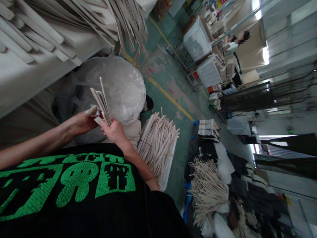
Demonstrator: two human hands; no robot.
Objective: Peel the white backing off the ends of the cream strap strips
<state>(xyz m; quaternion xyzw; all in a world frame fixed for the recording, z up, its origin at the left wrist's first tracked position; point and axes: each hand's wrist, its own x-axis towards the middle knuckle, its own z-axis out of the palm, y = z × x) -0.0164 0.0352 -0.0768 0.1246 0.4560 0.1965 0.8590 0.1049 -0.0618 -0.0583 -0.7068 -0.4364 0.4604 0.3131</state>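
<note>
In front of my dark shirt, my right hand (114, 133) is closed around a small bundle of beige fabric straps (105, 107), whose ends stick up above the fist. My left hand (85, 122) is beside it, touching or almost touching the lower ends of the straps. A pale wrap covers its thumb. The fingers are curled, and a small whitish piece shows by the thumb, too small to name. Past the hands stands a big round bag of clear plastic (123, 86). More flat beige straps (49, 36) lie across the light-covered table (81, 49) at upper left.
A white crate (170, 165) heaped with beige straps stands close on my right. Beyond it are a pile of tied straps (208, 188) and stacked bundles (208, 128). White bins (198, 38) on carts and a person (232, 46) are farther off across the green floor (158, 69).
</note>
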